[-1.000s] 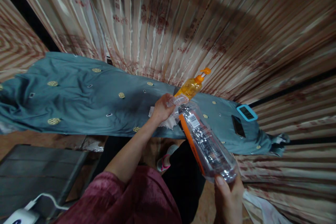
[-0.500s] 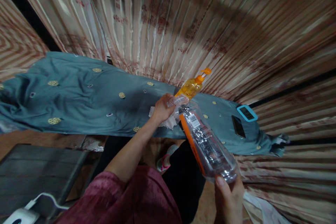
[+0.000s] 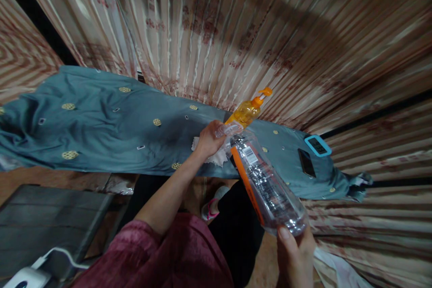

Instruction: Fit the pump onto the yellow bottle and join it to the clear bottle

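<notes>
With our right grip point(image 3: 296, 252) we pinch the orange-labelled clear bottle point(image 3: 270, 184) by its base; its long axis slants forward-left from there towards our left grip point(image 3: 209, 138), clasping clear plastic point(image 3: 233, 128).

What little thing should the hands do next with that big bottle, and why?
Perhaps the right hand should tip up the base of the large, clear plastic bottle with an orange label slightly: that hand's grip is there, and the other end points toward the clear plastic piece in the left hand, by the yellow, orange-topped pump bottle.
</notes>
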Available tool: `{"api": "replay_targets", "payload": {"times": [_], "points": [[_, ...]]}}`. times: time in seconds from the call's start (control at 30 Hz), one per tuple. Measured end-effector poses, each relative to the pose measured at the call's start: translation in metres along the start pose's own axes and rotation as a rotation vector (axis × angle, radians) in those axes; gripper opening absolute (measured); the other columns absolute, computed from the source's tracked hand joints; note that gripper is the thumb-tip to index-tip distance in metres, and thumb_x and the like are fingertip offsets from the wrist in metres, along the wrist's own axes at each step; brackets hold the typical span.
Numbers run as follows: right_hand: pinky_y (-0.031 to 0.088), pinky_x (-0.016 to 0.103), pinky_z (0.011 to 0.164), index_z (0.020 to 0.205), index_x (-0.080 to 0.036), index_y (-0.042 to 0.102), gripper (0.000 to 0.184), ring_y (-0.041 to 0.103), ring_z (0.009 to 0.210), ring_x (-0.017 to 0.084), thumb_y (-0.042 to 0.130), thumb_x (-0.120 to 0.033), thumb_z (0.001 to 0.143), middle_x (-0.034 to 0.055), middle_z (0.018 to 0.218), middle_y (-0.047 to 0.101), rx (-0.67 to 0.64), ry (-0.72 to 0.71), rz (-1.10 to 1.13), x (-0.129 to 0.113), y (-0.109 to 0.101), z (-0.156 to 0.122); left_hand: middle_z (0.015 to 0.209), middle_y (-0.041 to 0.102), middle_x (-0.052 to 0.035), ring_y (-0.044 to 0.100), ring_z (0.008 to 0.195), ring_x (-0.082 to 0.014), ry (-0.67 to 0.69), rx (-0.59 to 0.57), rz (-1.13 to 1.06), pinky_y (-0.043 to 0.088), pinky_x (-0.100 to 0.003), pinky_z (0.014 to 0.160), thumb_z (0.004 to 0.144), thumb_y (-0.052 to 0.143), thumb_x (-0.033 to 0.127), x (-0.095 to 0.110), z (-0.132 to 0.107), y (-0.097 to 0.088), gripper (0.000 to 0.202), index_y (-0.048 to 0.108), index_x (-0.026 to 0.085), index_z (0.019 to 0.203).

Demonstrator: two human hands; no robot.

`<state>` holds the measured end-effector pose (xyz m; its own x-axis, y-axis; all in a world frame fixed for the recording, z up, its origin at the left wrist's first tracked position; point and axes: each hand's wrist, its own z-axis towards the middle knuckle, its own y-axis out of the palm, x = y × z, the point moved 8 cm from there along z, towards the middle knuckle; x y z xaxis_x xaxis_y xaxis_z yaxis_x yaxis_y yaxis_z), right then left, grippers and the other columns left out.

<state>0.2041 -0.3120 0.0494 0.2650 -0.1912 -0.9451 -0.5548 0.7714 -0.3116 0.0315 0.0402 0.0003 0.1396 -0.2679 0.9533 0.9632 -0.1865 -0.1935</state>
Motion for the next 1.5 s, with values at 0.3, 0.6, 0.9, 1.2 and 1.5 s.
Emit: {"api": "replay_targets", "payload": {"times": [0.3, 0.6, 0.9, 1.2, 1.5], "points": [[0.054, 0.069, 0.135, 0.158, -0.019, 0.077, 0.087, 0.081, 0.143, 0.050, 0.096, -0.066, 0.088, 0.0153, 0.135, 0.092, 0.014, 0.012, 0.007, -0.001, 0.001, -0.003, 0.109, 0.090, -0.0061, 0.088, 0.109, -0.0341, 0.016, 0.004, -0.001, 0.072, -0.047, 0.104, 0.092, 0.103, 0.044, 0.001, 0.000, -0.001, 0.031, 0.078, 0.027, 0.101], [0.052, 0.070, 0.134, 0.147, -0.021, 0.077, 0.087, 0.082, 0.132, 0.048, 0.103, -0.067, 0.078, 0.0140, 0.130, 0.091, 0.021, 0.053, 0.038, 0.005, -0.003, 0.000, 0.111, 0.091, -0.0063, 0.089, 0.110, -0.0341, 0.008, -0.005, -0.012, 0.072, -0.047, 0.105, 0.092, 0.102, 0.043, -0.001, 0.001, 0.001, 0.030, 0.078, 0.027, 0.102], [0.054, 0.068, 0.134, 0.162, -0.017, 0.076, 0.091, 0.079, 0.148, 0.051, 0.095, -0.065, 0.087, 0.0161, 0.135, 0.093, -0.004, 0.008, -0.009, 0.005, -0.002, -0.001, 0.109, 0.090, -0.0053, 0.088, 0.108, -0.0333, 0.014, 0.003, -0.002, 0.072, -0.046, 0.103, 0.092, 0.104, 0.046, 0.003, 0.000, -0.001, 0.033, 0.077, 0.028, 0.100], [0.056, 0.068, 0.132, 0.164, -0.017, 0.075, 0.094, 0.082, 0.143, 0.051, 0.096, -0.066, 0.086, 0.0174, 0.137, 0.092, -0.013, -0.005, -0.008, 0.004, -0.001, 0.000, 0.109, 0.089, -0.0061, 0.088, 0.108, -0.0332, 0.010, 0.000, -0.021, 0.071, -0.047, 0.103, 0.093, 0.103, 0.046, 0.000, 0.000, 0.002, 0.033, 0.076, 0.028, 0.099], [0.055, 0.066, 0.133, 0.168, -0.016, 0.073, 0.100, 0.080, 0.145, 0.050, 0.096, -0.068, 0.087, 0.0176, 0.140, 0.092, -0.002, -0.014, -0.006, 0.009, -0.003, 0.000, 0.112, 0.090, -0.0064, 0.088, 0.111, -0.0339, 0.008, -0.012, -0.011, 0.070, -0.046, 0.105, 0.094, 0.101, 0.043, 0.000, 0.000, 0.001, 0.030, 0.077, 0.027, 0.102]]}}
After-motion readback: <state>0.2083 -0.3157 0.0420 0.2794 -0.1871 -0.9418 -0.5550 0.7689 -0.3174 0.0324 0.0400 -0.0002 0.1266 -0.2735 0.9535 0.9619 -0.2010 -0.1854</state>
